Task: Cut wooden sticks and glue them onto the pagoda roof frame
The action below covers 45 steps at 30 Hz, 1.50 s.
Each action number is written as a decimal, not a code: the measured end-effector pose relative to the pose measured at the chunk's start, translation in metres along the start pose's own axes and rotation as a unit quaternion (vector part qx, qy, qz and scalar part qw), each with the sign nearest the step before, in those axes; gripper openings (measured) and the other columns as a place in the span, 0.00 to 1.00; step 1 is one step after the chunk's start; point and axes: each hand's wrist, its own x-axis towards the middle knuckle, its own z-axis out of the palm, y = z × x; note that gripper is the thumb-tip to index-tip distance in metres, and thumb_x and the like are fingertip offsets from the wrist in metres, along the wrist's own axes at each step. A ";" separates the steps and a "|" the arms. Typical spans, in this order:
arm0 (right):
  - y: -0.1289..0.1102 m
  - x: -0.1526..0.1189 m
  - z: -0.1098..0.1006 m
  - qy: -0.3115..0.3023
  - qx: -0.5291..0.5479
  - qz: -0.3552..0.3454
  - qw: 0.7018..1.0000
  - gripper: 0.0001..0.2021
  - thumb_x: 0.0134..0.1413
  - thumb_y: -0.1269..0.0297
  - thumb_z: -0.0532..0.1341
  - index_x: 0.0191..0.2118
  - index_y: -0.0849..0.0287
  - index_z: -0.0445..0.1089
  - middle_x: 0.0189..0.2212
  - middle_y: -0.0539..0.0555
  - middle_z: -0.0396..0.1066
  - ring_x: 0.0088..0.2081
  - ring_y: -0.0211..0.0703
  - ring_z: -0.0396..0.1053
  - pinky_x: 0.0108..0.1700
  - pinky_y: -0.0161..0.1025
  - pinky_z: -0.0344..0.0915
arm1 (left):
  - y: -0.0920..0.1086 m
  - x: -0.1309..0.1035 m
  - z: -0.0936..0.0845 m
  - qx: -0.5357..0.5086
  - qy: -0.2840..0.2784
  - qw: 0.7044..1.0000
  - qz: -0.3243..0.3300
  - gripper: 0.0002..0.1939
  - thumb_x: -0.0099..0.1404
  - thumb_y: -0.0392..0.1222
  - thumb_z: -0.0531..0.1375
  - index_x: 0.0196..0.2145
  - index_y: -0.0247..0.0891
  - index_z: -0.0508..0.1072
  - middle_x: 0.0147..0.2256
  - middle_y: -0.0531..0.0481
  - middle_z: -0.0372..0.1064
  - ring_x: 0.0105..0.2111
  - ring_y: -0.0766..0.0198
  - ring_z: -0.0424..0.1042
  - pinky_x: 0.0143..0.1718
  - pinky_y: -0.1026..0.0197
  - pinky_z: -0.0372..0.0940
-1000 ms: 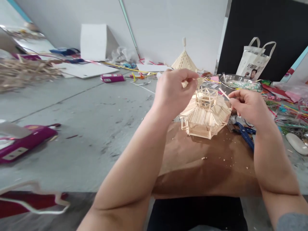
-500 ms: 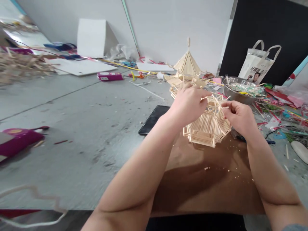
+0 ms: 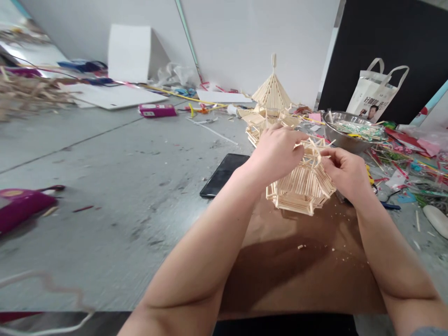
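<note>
A model tower section of pale wooden sticks (image 3: pixel 301 184), with a sloped stick roof and a many-sided base, stands before me. My left hand (image 3: pixel 280 147) is curled over its upper left side, fingers bent against the frame; the fingertips are partly hidden. On the upper right, my right hand (image 3: pixel 346 172) pinches the lower end of a thin wooden stick (image 3: pixel 316 147) at the top frame. Behind my left hand rises a pointed stick roof (image 3: pixel 273 91) with tiers below it. Whether that part joins the front section is hidden.
A brown board (image 3: pixel 301 280) lies under the model, with small crumbs on it. A black tablet (image 3: pixel 222 175) lies to the left. At the back right is a metal bowl (image 3: pixel 350 140) of sticks, beside a white bag (image 3: pixel 374 93). Purple devices (image 3: pixel 157 110) and scraps lie about.
My right hand has shifted slightly, its fingers more arched at the frame. My left hand and the model have stayed nearly in place. The view has turned a little.
</note>
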 end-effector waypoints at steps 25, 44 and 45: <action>-0.009 -0.007 -0.004 -0.028 0.016 0.003 0.999 0.12 0.48 0.60 0.58 0.36 0.61 0.71 0.20 0.48 0.66 0.21 0.32 0.59 0.26 0.34 0.55 | -0.001 0.000 -0.001 -0.016 0.000 1.000 0.009 0.13 0.57 0.35 0.51 0.36 0.37 0.74 0.34 0.45 0.72 0.40 0.58 0.68 0.43 0.53 0.61; -0.005 -0.009 -0.003 -0.022 0.029 0.042 0.998 0.14 0.46 0.59 0.59 0.39 0.60 0.68 0.21 0.48 0.67 0.22 0.34 0.62 0.28 0.36 0.59 | -0.005 -0.004 -0.012 -0.044 0.022 0.999 0.011 0.16 0.58 0.36 0.50 0.41 0.36 0.73 0.36 0.45 0.73 0.40 0.60 0.68 0.44 0.54 0.61; -0.006 -0.009 -0.003 -0.023 0.030 0.043 0.998 0.14 0.46 0.59 0.59 0.39 0.60 0.69 0.21 0.48 0.67 0.22 0.34 0.62 0.28 0.36 0.59 | -0.005 -0.004 -0.012 -0.045 0.026 0.999 0.014 0.16 0.57 0.36 0.50 0.40 0.36 0.74 0.36 0.45 0.73 0.40 0.60 0.68 0.45 0.54 0.61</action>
